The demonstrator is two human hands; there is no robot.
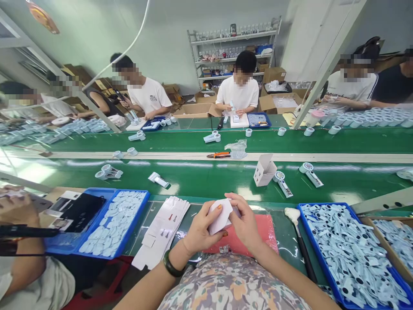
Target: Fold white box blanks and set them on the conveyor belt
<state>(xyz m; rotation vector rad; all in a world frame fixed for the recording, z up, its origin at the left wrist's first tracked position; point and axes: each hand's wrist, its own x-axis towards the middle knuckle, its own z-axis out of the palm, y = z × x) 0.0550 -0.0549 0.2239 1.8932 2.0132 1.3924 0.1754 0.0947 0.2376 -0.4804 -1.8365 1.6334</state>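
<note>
Both my hands hold a small white carton [220, 216] just above a red mat [269, 232] at the near table edge. My left hand [201, 230] grips the carton's left side, thumb on its lower corner; a dark green bangle circles that wrist. My right hand [244, 220] is curled around the carton's right side, fingers over its top. A stack of flat white carton blanks [164, 228] lies just left of my left hand. An upright folded white box [264, 170] stands on the green conveyor belt [206, 176] beyond my hands.
Blue trays of pale blue parts sit at left [114, 221] and right [353, 254]. Small white handheld fans [283, 183] and orange pliers [218, 155] lie on the belts. Several seated people work across the belt; another person's arm [22, 241] is at my left.
</note>
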